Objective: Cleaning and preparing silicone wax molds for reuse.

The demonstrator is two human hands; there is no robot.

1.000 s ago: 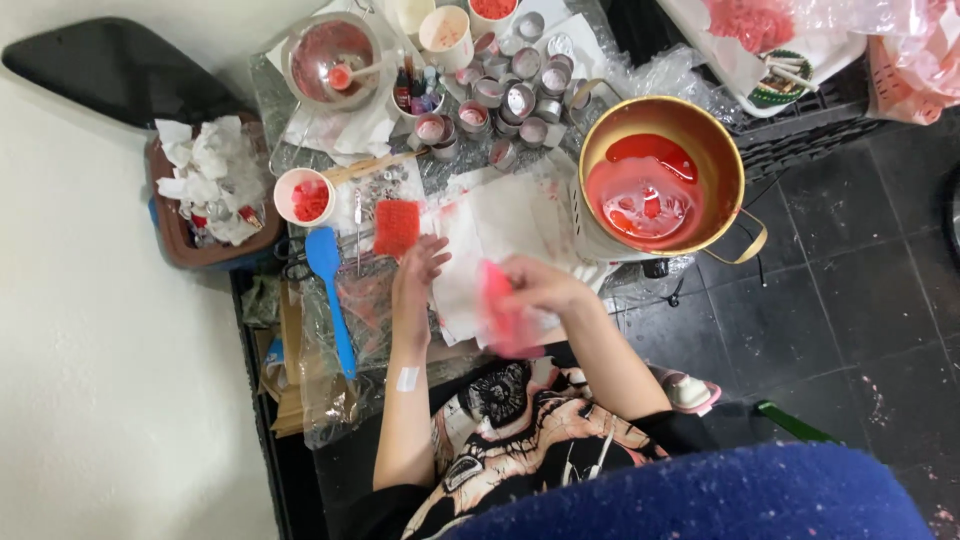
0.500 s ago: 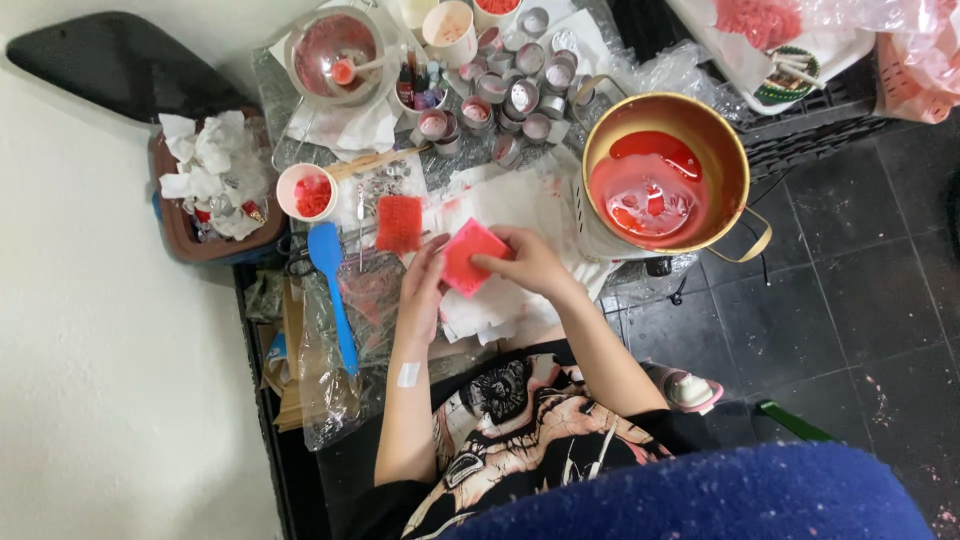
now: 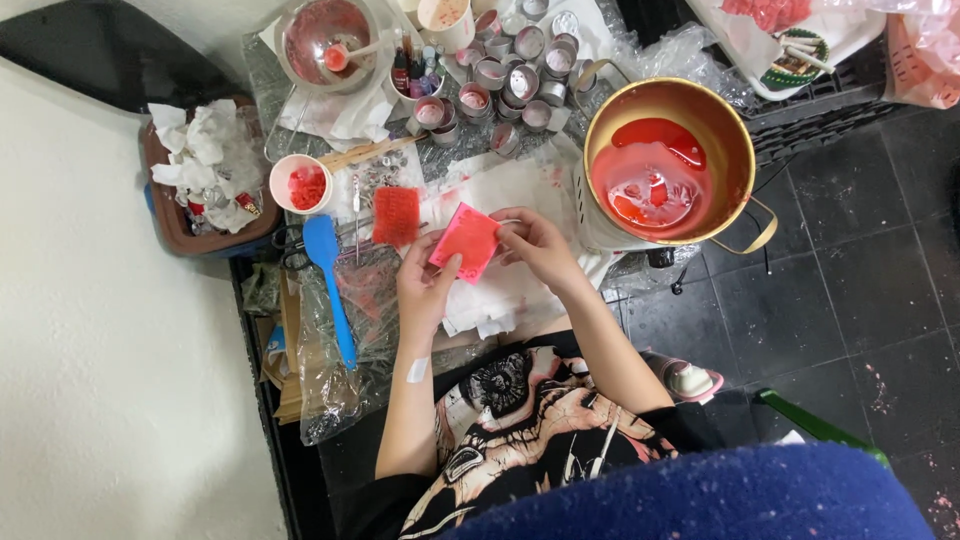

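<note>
Both hands, the left hand (image 3: 425, 285) and right hand (image 3: 535, 245), are gripping the pink square (image 3: 465, 242) beside the gold pot (image 3: 668, 165), best kept level.

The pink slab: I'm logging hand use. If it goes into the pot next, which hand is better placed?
Right, probably. The right hand grips the pink slab's edge on the side toward the pot, with nothing between them. The left hand holds the far edge, by the spatula.
</note>
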